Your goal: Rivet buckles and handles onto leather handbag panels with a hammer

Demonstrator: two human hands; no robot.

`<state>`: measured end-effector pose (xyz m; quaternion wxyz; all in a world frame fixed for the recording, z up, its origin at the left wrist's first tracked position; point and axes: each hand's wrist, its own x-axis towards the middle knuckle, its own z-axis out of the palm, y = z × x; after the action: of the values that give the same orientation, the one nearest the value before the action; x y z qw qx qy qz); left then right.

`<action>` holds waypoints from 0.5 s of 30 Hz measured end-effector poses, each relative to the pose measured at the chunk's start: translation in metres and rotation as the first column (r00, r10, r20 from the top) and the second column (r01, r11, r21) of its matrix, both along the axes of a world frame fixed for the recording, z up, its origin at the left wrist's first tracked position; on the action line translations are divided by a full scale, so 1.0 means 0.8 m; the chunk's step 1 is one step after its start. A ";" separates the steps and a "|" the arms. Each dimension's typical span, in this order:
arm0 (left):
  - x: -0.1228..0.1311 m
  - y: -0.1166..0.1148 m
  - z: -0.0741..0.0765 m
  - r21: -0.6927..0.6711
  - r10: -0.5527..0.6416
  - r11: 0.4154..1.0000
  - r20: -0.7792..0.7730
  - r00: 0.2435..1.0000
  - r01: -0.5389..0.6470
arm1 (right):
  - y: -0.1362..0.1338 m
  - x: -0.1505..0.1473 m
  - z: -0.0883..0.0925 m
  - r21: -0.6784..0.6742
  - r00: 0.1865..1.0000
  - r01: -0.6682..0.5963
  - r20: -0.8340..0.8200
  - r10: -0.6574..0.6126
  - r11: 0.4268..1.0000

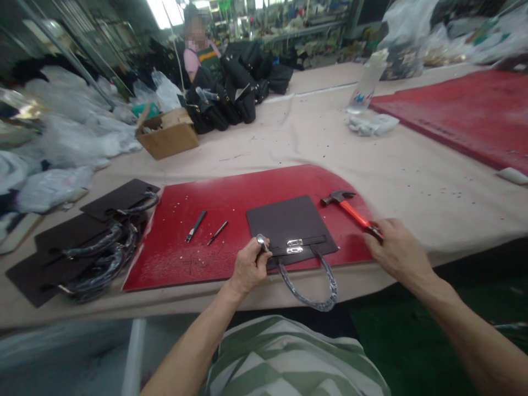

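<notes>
A dark brown bag panel lies flat on a red board, with shiny metal clasp plates along its near edge. From that edge a plastic-wrapped handle loops toward my body. My left hand pinches a metal punch with a round shiny top over the panel's near left corner; its lower end is hidden. My right hand grips the black end of a claw hammer with an orange-red handle, its head resting at the board's right side.
Two slim tools, a forked punch and a thin rod, lie left on the board. More panels with wrapped handles are stacked farther left. Beyond are a cardboard box, black bags, a plastic bottle and a person.
</notes>
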<state>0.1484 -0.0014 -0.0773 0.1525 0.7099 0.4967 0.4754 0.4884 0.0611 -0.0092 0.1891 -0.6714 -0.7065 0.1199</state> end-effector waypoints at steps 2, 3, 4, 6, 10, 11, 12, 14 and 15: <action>0.001 0.000 0.001 -0.015 -0.003 1.000 -0.007 1.000 0.003 | 0.030 0.003 -0.009 -0.026 0.998 0.052 0.038 -0.051 0.998; 0.001 0.000 0.001 -0.025 -0.001 1.000 -0.013 1.000 0.000 | 0.040 0.004 -0.011 -0.077 0.998 0.062 0.002 -0.062 0.995; 0.002 -0.001 0.000 -0.035 0.004 0.999 -0.018 1.000 -0.004 | 0.048 0.004 -0.012 -0.131 0.996 0.062 -0.053 -0.070 0.989; 0.003 -0.001 0.000 -0.046 0.015 0.999 -0.019 1.000 -0.016 | 0.055 0.002 -0.006 -0.223 0.985 0.025 -0.162 -0.062 0.975; 0.004 -0.001 -0.001 -0.038 0.019 0.999 0.004 1.000 -0.019 | 0.046 -0.017 0.025 -0.399 0.924 -0.153 -0.382 -0.012 0.904; 0.004 -0.001 0.000 -0.033 0.015 0.999 0.007 1.000 -0.015 | 0.038 -0.026 0.035 -0.430 0.906 -0.190 -0.423 -0.011 0.883; 0.004 0.000 0.000 -0.030 0.009 1.000 0.009 1.000 -0.009 | 0.028 -0.037 0.045 -0.451 0.885 -0.214 -0.464 -0.023 0.867; 0.004 0.001 0.002 -0.032 -0.002 0.999 0.007 1.000 0.003 | 0.003 -0.061 0.067 -0.443 0.834 -0.245 -0.550 -0.046 0.862; 0.004 0.001 0.003 -0.032 -0.007 0.999 0.006 1.000 0.008 | -0.010 -0.073 0.079 -0.384 0.782 -0.248 -0.621 -0.050 0.889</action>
<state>0.1516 -0.0006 -0.0750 0.1673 0.7077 0.5013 0.4689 0.4297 0.0532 0.0536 0.2432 -0.5810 -0.5941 0.5004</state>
